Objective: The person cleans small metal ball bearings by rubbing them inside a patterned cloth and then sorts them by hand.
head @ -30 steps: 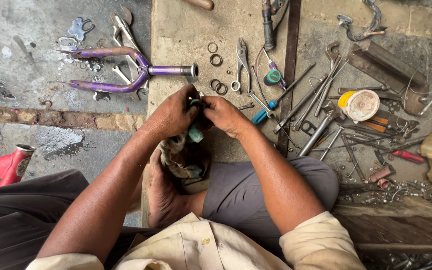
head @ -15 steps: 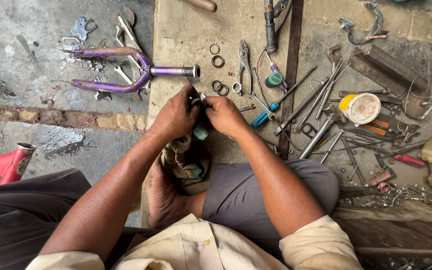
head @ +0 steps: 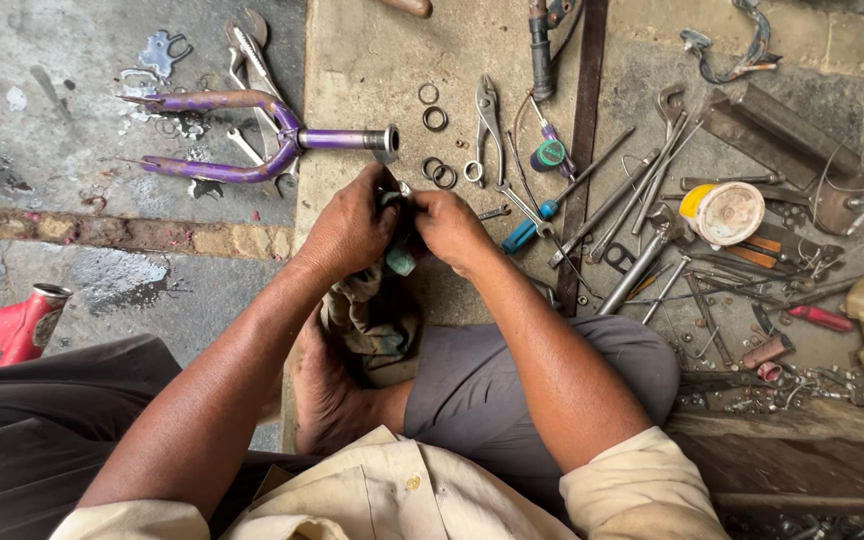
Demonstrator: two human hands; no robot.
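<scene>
Hands, left (head: pixel 352 225) and right (head: pixel 452 228), both clench a small part wrapped in soft rag (head: pixel 377 310) below the purple fork (head: pixel 252 135); likely light, stiff, greasy; pinch its rim.

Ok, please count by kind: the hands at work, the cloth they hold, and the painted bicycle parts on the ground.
hands: 2, left hand and right hand
cloth: 1
purple fork: 1
red frame piece: 1
Total: 5

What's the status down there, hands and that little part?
Left hand and right hand both pinch a small teal-tipped part. Dirty rag hangs beneath. Purple bike fork lies just beyond, untouched.
</scene>
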